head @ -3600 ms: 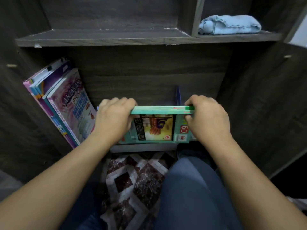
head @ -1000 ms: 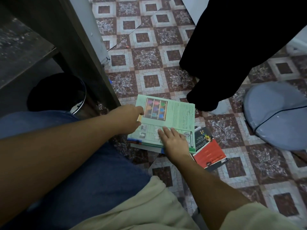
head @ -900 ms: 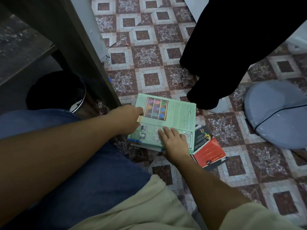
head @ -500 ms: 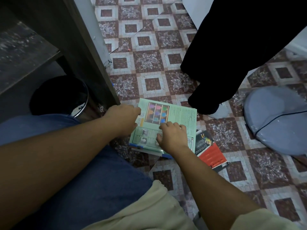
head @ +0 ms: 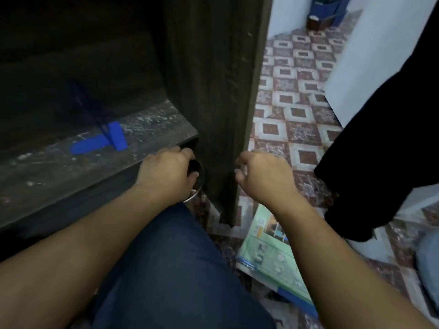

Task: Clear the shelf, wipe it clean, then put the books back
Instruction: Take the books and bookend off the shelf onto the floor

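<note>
The dusty dark wooden shelf [head: 71, 167] fills the left of the head view, with a cross of blue tape [head: 99, 141] on its board. The stack of green books [head: 268, 257] lies on the tiled floor at the lower right, partly under my right forearm. My left hand [head: 166, 172] hovers just off the shelf's front edge, fingers loosely curled and holding nothing. In front of the shelf's upright side panel [head: 213, 91], my right hand [head: 259, 176] hangs in the air, also loosely curled and holding nothing.
A dark bin with a metal rim [head: 198, 186] stands under my left hand, beside the side panel. My leg in blue jeans [head: 171, 269] is in front of the shelf. A black hanging cloth [head: 380, 150] is at the right, with a grey object [head: 427, 262] at the right edge.
Both hands have let go of the green books on the floor and lifted. My view has swung left and up from the floor to the shelf.
</note>
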The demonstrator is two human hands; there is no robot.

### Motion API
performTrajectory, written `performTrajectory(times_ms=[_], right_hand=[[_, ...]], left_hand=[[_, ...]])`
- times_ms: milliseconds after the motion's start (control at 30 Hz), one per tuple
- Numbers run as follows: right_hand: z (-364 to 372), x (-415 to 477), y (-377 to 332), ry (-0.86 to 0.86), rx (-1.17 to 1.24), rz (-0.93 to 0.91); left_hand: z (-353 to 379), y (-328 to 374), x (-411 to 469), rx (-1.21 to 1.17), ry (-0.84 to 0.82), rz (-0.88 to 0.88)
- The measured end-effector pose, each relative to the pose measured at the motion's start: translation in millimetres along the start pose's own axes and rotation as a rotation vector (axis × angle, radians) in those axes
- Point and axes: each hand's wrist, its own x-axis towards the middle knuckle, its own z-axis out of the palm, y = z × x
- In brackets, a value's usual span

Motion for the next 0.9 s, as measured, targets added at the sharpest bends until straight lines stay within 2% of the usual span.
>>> performTrajectory(times_ms=[233, 533, 733, 900], right_hand=[[-46.6, 43.1, -123.6, 0.076, 0.035, -0.294], [-58.2, 51.3, -285.4, 0.066, 0.111, -0.592], [-48.6, 49.9, -362.2, 0.031, 0.171, -0.706], [-35.5, 56.8, -399.0, -0.057, 0.194, -0.749]], left_hand=[[-52.3, -102.3, -54.6, -0.066, 0.215, -0.295], [-85.3, -204.1, -161.0, -0.054, 0.417, -0.603], [-86.2, -249.1, -209.6, -0.054, 0.481, -0.781], [-80.5, -276.1, -227.2, -0.060, 0.571, -0.882]])
